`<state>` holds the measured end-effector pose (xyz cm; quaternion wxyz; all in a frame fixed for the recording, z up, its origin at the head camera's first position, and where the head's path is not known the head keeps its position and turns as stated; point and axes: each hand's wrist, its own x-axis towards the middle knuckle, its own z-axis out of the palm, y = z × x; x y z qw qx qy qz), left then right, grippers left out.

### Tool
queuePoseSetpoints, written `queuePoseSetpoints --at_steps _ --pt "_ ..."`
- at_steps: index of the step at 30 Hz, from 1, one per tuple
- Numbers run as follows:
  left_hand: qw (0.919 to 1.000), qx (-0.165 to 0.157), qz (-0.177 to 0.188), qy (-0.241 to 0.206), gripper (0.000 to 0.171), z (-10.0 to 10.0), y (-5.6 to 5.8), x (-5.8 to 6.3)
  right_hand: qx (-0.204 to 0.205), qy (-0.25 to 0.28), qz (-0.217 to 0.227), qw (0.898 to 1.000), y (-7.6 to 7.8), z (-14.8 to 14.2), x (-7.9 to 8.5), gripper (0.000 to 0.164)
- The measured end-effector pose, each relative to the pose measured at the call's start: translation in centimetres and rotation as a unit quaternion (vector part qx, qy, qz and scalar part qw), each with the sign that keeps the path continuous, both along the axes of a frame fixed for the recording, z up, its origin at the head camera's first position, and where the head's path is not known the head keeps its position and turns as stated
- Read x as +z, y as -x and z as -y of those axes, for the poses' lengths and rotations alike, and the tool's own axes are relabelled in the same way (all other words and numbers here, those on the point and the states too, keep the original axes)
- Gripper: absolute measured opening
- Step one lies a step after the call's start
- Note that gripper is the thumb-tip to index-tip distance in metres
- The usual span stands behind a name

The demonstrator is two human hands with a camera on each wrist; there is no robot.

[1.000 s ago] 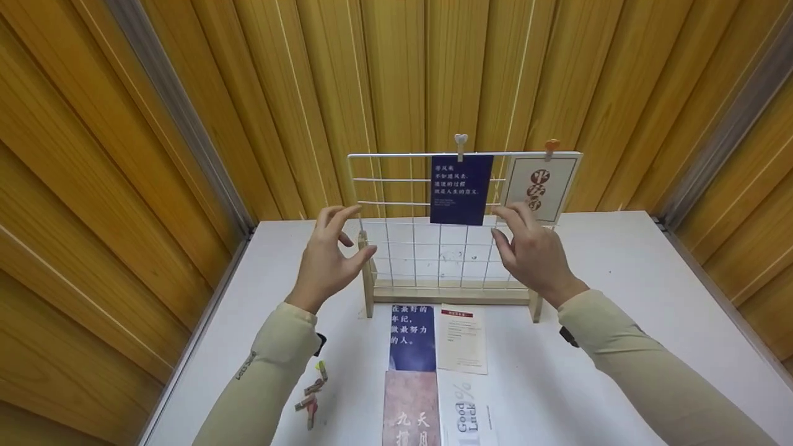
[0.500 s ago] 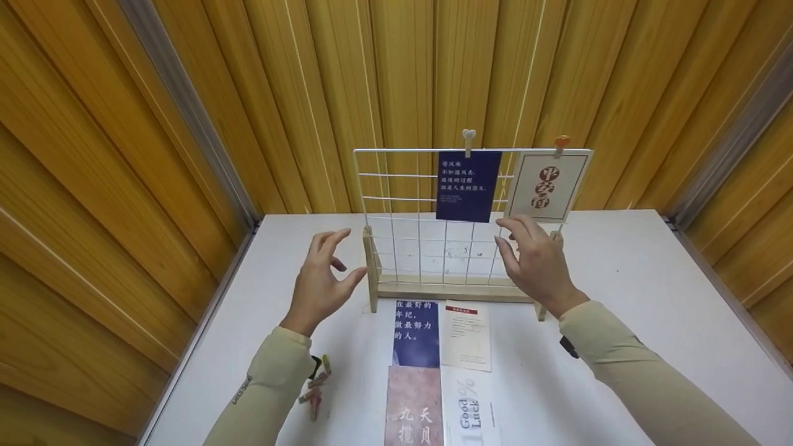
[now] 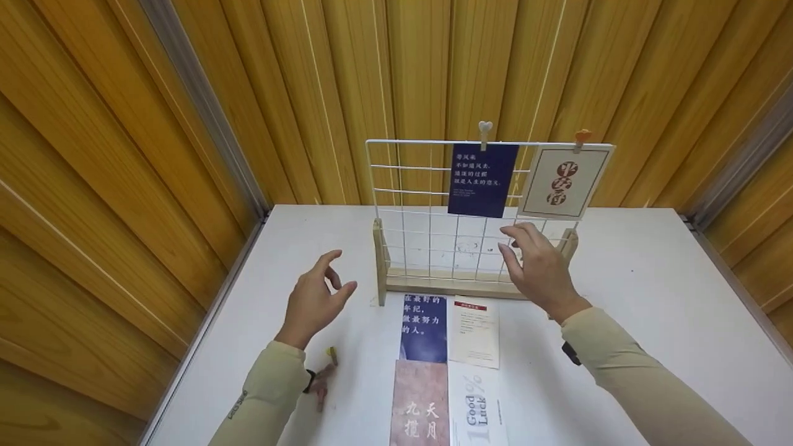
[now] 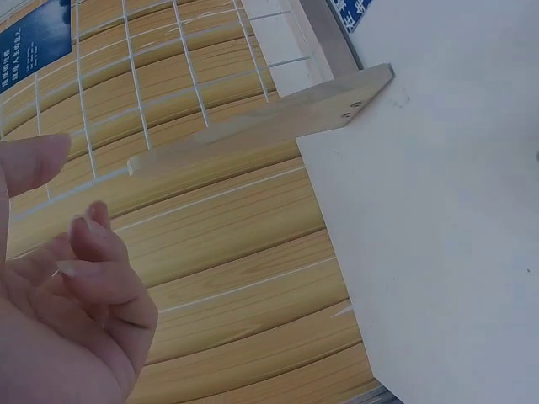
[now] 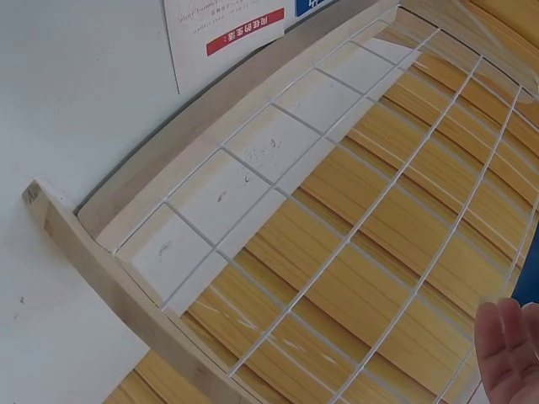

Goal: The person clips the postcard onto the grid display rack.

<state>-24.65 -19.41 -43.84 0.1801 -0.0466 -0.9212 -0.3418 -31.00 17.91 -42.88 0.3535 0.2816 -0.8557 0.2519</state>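
Note:
A white wire grid panel (image 3: 411,167) stands upright in a wooden base (image 3: 458,285). Along its top bar, a white heart clothespin (image 3: 484,137) holds a dark blue card (image 3: 480,201). An orange-topped clothespin (image 3: 581,141) holds a white card with red round characters (image 3: 544,162) at the right corner. My right hand (image 3: 543,272), fingers loosely bent and holding nothing, hovers in front of the grid below these cards. To the left of the base, my left hand (image 3: 313,303) is raised with its thumb apart from the fingers, also holding nothing; the left wrist view shows its relaxed fingers (image 4: 105,282).
On the white table (image 3: 607,272) lie a blue card (image 3: 424,348), a cream card (image 3: 476,341), a pink card (image 3: 421,381) and a Good Luck card (image 3: 489,427). Several small clothespins, including a yellow-topped one (image 3: 332,354), lie by my left wrist. Yellow slatted walls (image 3: 347,74) surround the table.
My left hand has drawn back from the grid's left edge, down and left. My right hand has lowered from over the white card. The grid shifts slightly in view with the head.

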Motion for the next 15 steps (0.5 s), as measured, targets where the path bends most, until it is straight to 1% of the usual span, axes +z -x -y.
queuePoseSetpoints --at_steps 4,7,11,15 --pt "0.9989 0.007 0.045 0.002 0.051 0.5 -0.6 -0.7 -0.003 -0.003 0.010 1.000 0.1 0.2 -0.5 0.025" --pt "0.9973 0.008 0.072 0.012 0.042 0.9 -0.9 -1.3 -0.005 -0.006 0.020 1.000 0.1 0.3 -0.9 0.024" --pt "0.9952 0.007 0.095 0.024 0.034 1.4 -1.1 -2.1 -0.008 -0.012 0.037 0.999 0.0 0.4 -1.4 0.023" --pt "0.9936 0.012 0.109 0.027 0.031 1.8 -1.2 -2.9 -0.014 -0.023 0.057 0.998 0.1 0.4 -2.0 0.022"
